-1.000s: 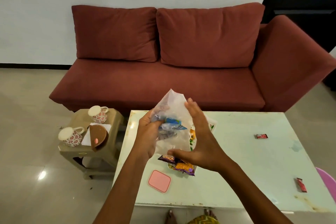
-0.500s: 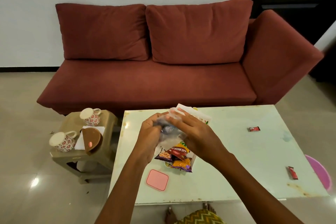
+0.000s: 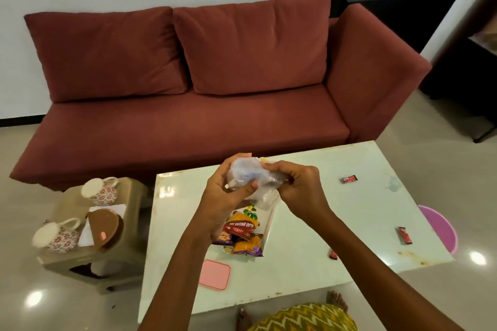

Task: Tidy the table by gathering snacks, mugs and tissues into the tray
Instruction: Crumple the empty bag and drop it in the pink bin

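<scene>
**Crumpled clear bag held in both hands above mid-table.**

At the left, a low beige stool (image 3: 88, 258) is set just beside the table's left edge, with a narrow strip of glossy floor between. On it are carried 2 floral ceramic mugs, the rear mug (image 3: 100, 191) and the front mug (image 3: 57, 236), and a round brown lid (image 3: 106, 228). On the pale glossy table (image 3: 322, 223) a flat pink lid (image 3: 215, 274) lies near the front edge. Shiny snack packets (image 3: 242, 236) are heaped mid-table. Directly above them a crumpled plastic bag (image 3: 250, 177) is gripped. The left hand (image 3: 223, 196) is curled round its left side with the thumb across the front, and the right hand (image 3: 298, 188) is curled round its right end. 3 small red wrappers (image 3: 349, 179) (image 3: 404, 235) (image 3: 333, 254) lie well apart on the right half. A round pink tub (image 3: 441, 228) is seen past the right edge.
</scene>
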